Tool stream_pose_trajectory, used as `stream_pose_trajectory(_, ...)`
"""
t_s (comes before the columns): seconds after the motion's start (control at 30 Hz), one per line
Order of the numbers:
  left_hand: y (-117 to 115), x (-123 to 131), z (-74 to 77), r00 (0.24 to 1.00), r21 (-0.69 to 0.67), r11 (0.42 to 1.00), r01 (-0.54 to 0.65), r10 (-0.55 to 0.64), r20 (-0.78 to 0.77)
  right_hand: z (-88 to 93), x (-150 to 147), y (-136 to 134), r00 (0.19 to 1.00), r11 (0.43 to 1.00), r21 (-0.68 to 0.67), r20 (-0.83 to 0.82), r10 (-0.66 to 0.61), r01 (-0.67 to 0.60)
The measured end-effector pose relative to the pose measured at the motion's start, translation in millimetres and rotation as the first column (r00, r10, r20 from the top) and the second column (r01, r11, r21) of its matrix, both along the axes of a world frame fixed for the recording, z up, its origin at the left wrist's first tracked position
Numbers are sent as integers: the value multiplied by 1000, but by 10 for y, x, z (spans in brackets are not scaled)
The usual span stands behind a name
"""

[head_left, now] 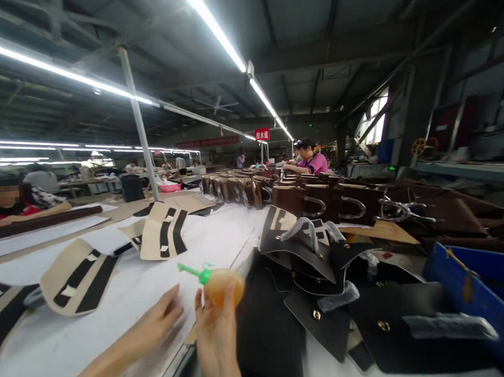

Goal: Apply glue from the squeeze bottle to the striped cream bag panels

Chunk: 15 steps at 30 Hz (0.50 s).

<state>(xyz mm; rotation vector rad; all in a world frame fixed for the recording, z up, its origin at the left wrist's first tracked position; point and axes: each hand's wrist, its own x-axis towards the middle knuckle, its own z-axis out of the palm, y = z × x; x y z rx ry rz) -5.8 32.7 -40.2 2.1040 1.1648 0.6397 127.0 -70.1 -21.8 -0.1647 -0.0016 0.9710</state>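
My right hand is closed around a small orange squeeze bottle with a green nozzle that points left. It is raised above the edge between the white work surface and a pile of dark bag panels. My left hand lies just to the left of the bottle, fingers stretched out and flat over the white surface, holding nothing.
Beige panels with black strips lie along the white surface at left. Finished brown bags with handles stand in rows behind. A blue bin sits at right. Other people work at far tables.
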Motion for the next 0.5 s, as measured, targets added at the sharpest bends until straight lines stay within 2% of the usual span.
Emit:
stream_pose_trajectory(0.07,-329,-42,-29,992,37,995,91,-87,-94,52,404,-156,999,998,-25,6,-51,51)
stream_pose_trajectory(0.13,-594,-44,-5,951,107,983,149,-113,-286,137,855,-320,989,988,-49,22,-147,148)
stream_pose_trajectory(0.2,-772,-16,70,922,133,976,170,-109,-372,233,1272,-450,983,978,-96,41,-182,185)
stream_pose_trajectory(0.33,-904,36,243,931,139,974,177,-120,-344,360,1862,-433,966,946,-203,100,-238,254)
stream_pose_trajectory(0.5,-963,24,344,946,157,971,179,-126,-300,383,2182,-92,961,891,-364,143,-235,272)
